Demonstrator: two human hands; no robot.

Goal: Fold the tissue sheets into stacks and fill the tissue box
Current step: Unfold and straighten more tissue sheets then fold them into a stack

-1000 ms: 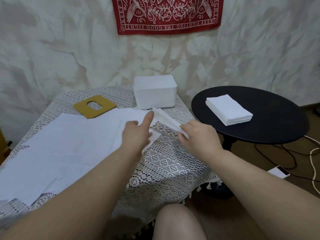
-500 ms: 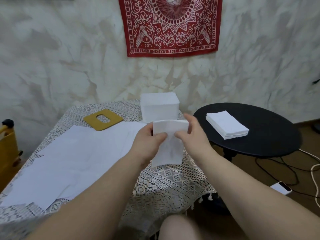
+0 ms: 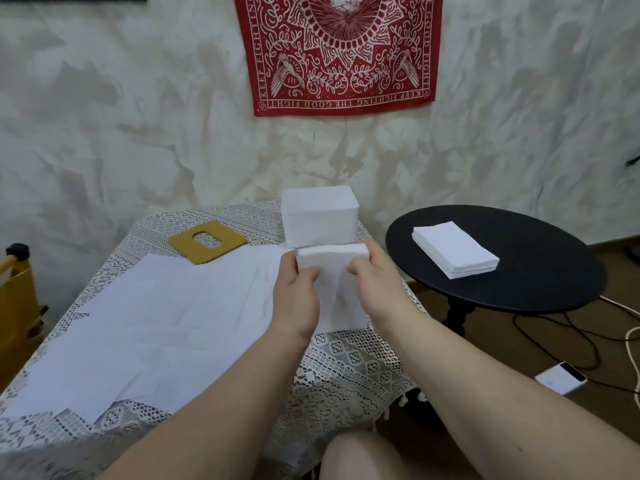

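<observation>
I hold one folded tissue sheet up in the air, above the right edge of the table. My left hand pinches its top left corner, with the fingers curled round the paper. My right hand pinches the top right corner the same way. The rest of the sheet hangs down between my hands.

I think I am in the middle of a fold. To do it well, I would keep the top edge flat and tight, match the corners, and pinch softly so the thin paper does not rip.

Now I count. One white tissue box stands at the far edge of the table, just behind the sheet. One yellow lid with a hole lies near the far left. Flat sheets lie spread over the left side of the table; they lie over each other, so I cannot count them. One finished stack sits on the one round black side table, well apart to the right. One phone lies on the floor.
</observation>
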